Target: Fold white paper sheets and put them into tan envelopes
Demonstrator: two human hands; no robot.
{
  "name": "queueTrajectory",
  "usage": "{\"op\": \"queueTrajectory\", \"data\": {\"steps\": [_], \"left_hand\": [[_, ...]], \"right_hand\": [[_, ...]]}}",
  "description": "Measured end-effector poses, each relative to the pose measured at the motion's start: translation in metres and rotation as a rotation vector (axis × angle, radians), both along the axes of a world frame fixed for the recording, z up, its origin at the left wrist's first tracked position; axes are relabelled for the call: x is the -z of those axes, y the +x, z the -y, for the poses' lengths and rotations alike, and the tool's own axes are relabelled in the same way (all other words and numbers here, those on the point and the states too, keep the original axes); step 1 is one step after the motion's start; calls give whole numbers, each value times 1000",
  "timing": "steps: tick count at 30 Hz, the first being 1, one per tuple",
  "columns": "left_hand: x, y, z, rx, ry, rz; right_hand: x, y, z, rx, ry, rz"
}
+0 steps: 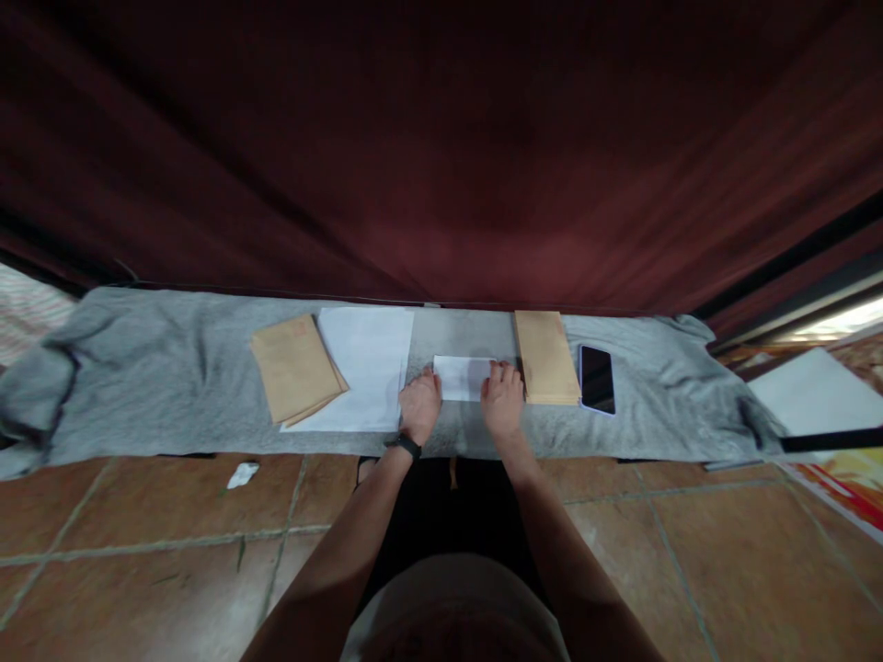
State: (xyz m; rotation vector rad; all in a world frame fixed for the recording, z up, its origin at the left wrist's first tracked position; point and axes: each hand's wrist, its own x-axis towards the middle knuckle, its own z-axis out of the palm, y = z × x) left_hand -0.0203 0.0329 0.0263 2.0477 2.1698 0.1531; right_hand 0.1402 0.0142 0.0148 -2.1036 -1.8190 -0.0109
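A folded white sheet of paper (461, 379) lies on the grey cloth in front of me. At its left end my left hand (419, 405), with a dark band on the wrist, is closed on the edge. My right hand (503, 399) is closed over the opposite end, fingers curled on the paper. Left of my hands, flat white sheets (369, 354) lie under a few brown envelopes (293, 363). Just right of my right hand is a stack of narrower brown envelopes (548, 359). Both hands partly hide the ends of the folded sheet.
A phone (597, 379) with a dark screen lies right of the narrow envelopes. The grey cloth (172, 368) covers the long, narrow surface. A dark red curtain (441, 184) hangs behind it. A crumpled white scrap (243, 474) lies on the tiled floor (166, 501).
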Motion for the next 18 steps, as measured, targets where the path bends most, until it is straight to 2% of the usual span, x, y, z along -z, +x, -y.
{"op": "queueTrajectory", "data": {"steps": [3, 6, 10, 15, 18], "left_hand": [[0, 0, 0, 9, 6, -11], [-2, 1, 0, 12, 1, -21], [-5, 1, -1, 16, -25, -14], [-10, 1, 0, 22, -38, 16], [-11, 2, 2, 40, 15, 33]], "right_hand": [[8, -5, 0, -182, 35, -15], [19, -9, 2, -262, 18, -20], [28, -15, 8, -227, 10, 5], [30, -19, 13, -194, 19, 25], [30, -20, 13, -184, 17, 20]]}}
